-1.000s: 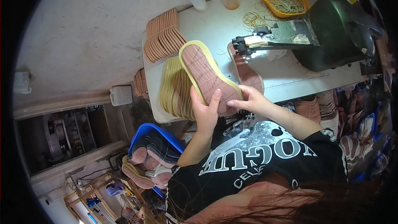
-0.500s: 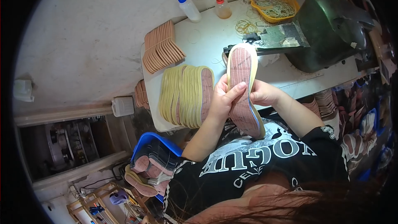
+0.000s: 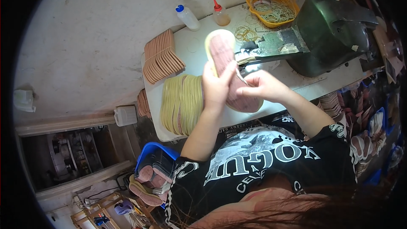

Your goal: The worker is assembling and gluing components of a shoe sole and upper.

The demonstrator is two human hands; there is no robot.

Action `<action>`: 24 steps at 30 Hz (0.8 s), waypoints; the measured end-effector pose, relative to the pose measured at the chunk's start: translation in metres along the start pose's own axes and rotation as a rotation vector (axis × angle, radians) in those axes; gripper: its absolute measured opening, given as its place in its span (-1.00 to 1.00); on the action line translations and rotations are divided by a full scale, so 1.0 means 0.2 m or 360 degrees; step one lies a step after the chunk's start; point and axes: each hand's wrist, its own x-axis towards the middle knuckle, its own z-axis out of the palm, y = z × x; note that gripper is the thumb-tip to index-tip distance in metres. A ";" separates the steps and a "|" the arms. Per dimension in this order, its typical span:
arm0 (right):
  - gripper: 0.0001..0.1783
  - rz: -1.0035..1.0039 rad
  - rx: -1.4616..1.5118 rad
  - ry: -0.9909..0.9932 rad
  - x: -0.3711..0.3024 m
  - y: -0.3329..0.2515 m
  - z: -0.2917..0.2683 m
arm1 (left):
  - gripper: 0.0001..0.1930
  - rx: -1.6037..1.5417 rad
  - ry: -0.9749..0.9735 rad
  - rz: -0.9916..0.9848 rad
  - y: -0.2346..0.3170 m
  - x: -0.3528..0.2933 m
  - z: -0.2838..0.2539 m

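Observation:
Both hands hold a pink insole [image 3: 222, 51] with a pale yellow rim, raised above the table beside the sewing machine's arm. My left hand [image 3: 216, 84] is closed round its left side, thumb lying across the pink face. On the opposite edge, my right hand [image 3: 266, 85] pinches the insole near its middle with thumb and fingers. A thin pale edge or strip shows between the two hands; I cannot make out which. The insole leans with its top to the left, and a bright lamp glares behind it. Left of my left hand stands a row of yellow-edged insoles [image 3: 180, 104].
A dark green sewing machine [image 3: 335, 29] fills the right of the white table [image 3: 169, 135]. Tan pads in a banded stack [image 3: 163, 57], two bottles [image 3: 188, 18] and an orange basket [image 3: 254, 10] of rubber bands stand farther back. A blue bin [image 3: 159, 149] of insoles sits low left.
The insole has moved left and tilted, its top now leaning left. My right hand has come over its edge, higher and nearer the machine. The whole view has shifted slightly.

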 end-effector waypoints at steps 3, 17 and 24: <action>-0.69 -0.0079 0.0126 0.0180 -0.05 0.07 0.03 | -0.65 -0.0179 -0.0031 -0.0187 0.02 0.18 -0.04; -0.66 -0.0123 0.0689 0.0608 -0.13 0.11 0.01 | -0.55 0.0860 -0.0013 -0.0005 -0.19 0.38 0.06; -0.63 0.0175 0.0892 0.0330 -0.14 0.17 0.07 | -0.51 0.1052 0.0028 -0.0091 -0.18 0.44 0.06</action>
